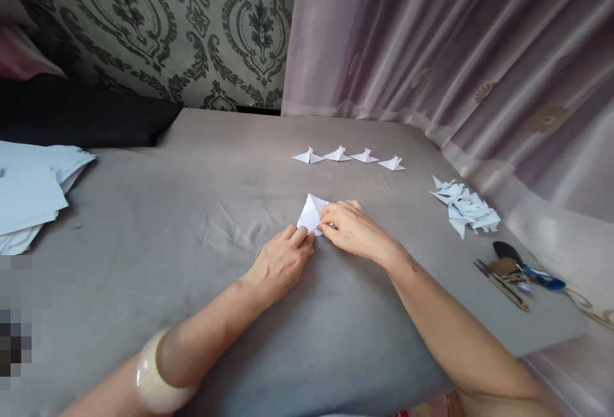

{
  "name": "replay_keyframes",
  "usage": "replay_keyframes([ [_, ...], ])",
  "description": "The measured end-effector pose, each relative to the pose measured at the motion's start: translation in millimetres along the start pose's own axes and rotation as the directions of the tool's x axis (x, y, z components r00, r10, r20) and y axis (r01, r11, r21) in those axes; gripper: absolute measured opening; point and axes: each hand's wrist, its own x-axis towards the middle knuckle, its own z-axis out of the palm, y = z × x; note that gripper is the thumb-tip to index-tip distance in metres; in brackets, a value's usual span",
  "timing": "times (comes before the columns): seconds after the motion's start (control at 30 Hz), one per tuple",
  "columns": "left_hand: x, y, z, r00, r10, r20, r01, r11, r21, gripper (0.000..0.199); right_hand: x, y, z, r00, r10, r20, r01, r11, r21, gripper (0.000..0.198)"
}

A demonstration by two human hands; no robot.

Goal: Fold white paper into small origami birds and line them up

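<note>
A small folded piece of white paper (311,211), roughly diamond-shaped with creases showing, lies on the grey sheet between my hands. My left hand (283,259) is closed at its lower left edge, fingertips pressed on the paper. From the right, my right hand (349,225) pinches the paper's right side, and its fingers cover that corner. Beyond them stands a row of several white folded paper figures, the nearest being a paper bird (392,163) at the right end.
On the right lie a heap of folded white paper figures (467,207), blue-and-black scissors (542,276) and a pointed tool (503,286). Stacked white paper sheets (33,193) sit at the left, before a black cloth (81,113). A pinkish curtain (432,33) hangs along the right.
</note>
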Motion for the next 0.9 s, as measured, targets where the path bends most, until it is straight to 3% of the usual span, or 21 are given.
replay_keyframes([
  [0.27, 0, -3, 5, 0.999, 0.041, 0.018, -0.042, 0.999, 0.032, 0.031, 18, -7, -11, 0.989, -0.045, 0.142, 0.053, 0.997, -0.052, 0.02],
  [0.33, 0, -3, 6, 0.998, 0.053, 0.024, -0.055, 0.997, 0.048, 0.032, 17, -7, -10, 0.992, -0.069, 0.106, 0.07, 0.998, -0.001, 0.022],
  [0.4, 0, -4, 7, 0.997, 0.064, 0.032, -0.066, 0.996, 0.059, 0.032, 11, -7, -5, 0.996, -0.052, -0.066, 0.06, 0.991, 0.12, 0.021],
  [0.43, -1, -4, 7, 0.997, 0.063, 0.032, -0.065, 0.996, 0.062, 0.033, 6, -6, -1, 0.981, -0.007, -0.192, 0.045, 0.98, 0.196, 0.02],
  [0.5, -1, -4, 7, 0.998, 0.057, 0.029, -0.058, 0.996, 0.065, 0.036, -7, -5, 13, 0.877, 0.199, -0.436, -0.041, 0.938, 0.345, 0.017],
  [0.57, -1, -4, 7, 0.998, 0.046, 0.031, -0.047, 0.997, 0.063, 0.037, -21, -4, 31, 0.772, 0.382, -0.508, -0.125, 0.875, 0.469, 0.014],
  [0.6, -1, -3, 7, 0.999, 0.038, 0.037, -0.04, 0.997, 0.063, 0.038, -27, -4, 41, 0.76, 0.444, -0.475, -0.166, 0.839, 0.518, 0.012],
  [0.73, -1, -2, 7, 0.998, 0.023, 0.059, -0.028, 0.996, 0.082, 0.035, -40, -10, 69, 0.787, 0.478, -0.39, -0.216, 0.806, 0.552, 0.021],
  [0.9, -2, -2, 9, 0.997, 0.057, 0.051, -0.062, 0.992, 0.111, 0.033, -39, -20, 73, 0.822, 0.414, -0.392, -0.167, 0.833, 0.528, 0.029],
])
